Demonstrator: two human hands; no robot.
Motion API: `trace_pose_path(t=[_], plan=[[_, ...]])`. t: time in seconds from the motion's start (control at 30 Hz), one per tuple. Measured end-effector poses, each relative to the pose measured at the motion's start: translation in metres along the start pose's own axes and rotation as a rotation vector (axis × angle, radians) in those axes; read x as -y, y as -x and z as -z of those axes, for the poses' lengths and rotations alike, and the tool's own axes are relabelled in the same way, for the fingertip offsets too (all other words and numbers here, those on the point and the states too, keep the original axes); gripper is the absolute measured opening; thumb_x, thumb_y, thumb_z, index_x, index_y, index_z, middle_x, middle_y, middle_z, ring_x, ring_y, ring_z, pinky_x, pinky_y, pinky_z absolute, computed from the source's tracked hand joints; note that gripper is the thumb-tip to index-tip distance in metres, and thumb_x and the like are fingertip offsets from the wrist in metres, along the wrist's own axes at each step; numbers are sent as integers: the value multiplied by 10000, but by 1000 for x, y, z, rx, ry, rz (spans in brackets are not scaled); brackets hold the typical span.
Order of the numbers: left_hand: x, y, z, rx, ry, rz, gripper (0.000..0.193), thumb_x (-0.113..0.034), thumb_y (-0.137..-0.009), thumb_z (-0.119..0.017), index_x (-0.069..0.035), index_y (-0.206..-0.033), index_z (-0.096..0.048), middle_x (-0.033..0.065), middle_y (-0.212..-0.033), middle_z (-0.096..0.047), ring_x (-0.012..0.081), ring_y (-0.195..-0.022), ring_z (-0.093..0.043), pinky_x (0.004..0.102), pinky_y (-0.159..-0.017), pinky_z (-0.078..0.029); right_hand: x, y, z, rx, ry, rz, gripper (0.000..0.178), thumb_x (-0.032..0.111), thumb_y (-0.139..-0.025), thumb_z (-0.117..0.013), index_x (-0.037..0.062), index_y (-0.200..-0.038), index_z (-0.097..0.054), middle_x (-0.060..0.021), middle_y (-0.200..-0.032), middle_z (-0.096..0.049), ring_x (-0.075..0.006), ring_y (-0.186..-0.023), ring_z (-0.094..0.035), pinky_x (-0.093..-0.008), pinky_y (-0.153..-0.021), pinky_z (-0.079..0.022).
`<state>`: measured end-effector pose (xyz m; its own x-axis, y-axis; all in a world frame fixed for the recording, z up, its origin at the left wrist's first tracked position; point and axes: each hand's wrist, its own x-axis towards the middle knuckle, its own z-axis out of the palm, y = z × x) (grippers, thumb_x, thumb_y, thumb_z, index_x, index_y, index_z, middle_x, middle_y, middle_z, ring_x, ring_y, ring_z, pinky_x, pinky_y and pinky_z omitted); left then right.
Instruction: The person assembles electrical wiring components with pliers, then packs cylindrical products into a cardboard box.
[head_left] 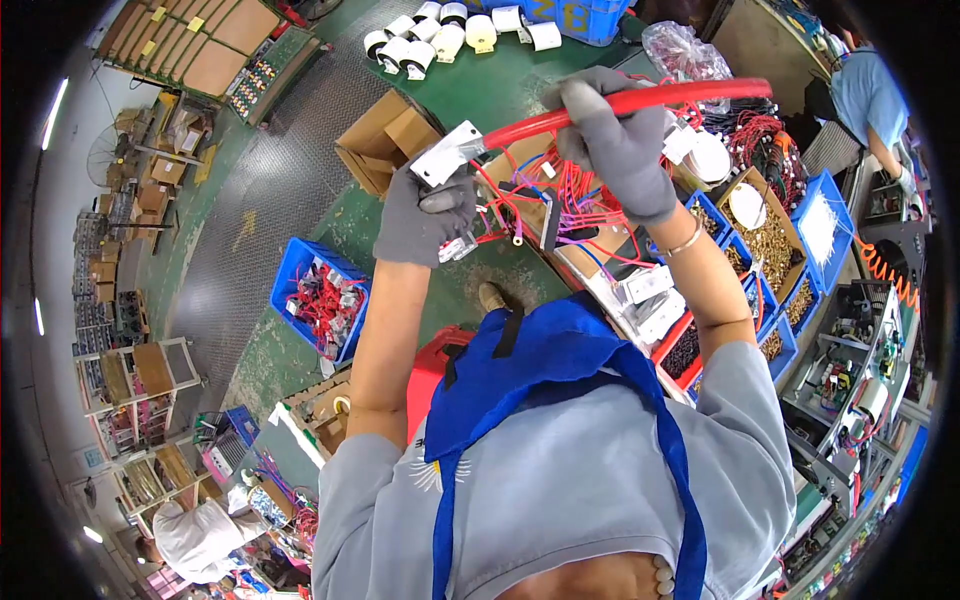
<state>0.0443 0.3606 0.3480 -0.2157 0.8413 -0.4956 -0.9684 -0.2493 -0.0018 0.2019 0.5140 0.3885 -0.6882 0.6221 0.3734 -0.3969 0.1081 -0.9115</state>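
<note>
My gloved left hand [428,215] is closed round a white and silvery rectangular piece [448,154]. A thick red cable [700,91] meets that piece at its left end and curves away to the right. My gloved right hand [620,140] wraps round the cable partway along, slightly blurred. Beneath my left hand a second small whitish piece [458,247] shows; whether the hand holds it I cannot tell. Between and below my hands, a bundle of red, purple and blue wires [575,200] lies on the bench, with a black strip [550,220] among them.
Blue bins of small metal parts [775,235] stand to the right, near white boxy parts [650,300]. A blue crate of red parts [320,300] and an open cardboard box [385,140] are on the left. Co-workers stand at far right [868,95] and lower left [200,540].
</note>
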Motion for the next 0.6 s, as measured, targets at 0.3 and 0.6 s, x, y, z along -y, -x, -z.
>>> trace_pose_path(t=[0.3,0.6], plan=[[-5,8,6,6,2,-41,222,-132,-882,-460,69,-909,-550,55,-569,-457,62,-363,-332,164,-251,-277,2,-14,6,-80,-130,-51,266,216,-899,-546,-20,-815,-634,-23,-512,-529,-59,-410,-466,-214,-383,-331],[-16,19,14,-7,4,-30,242,-134,-885,-483,84,-936,-576,50,-559,-488,54,-336,-294,159,-229,-256,-24,-33,23,-115,28,-60,278,226,-916,-511,-15,-850,-634,-19,-508,-519,-55,-388,-432,-203,-372,-316]])
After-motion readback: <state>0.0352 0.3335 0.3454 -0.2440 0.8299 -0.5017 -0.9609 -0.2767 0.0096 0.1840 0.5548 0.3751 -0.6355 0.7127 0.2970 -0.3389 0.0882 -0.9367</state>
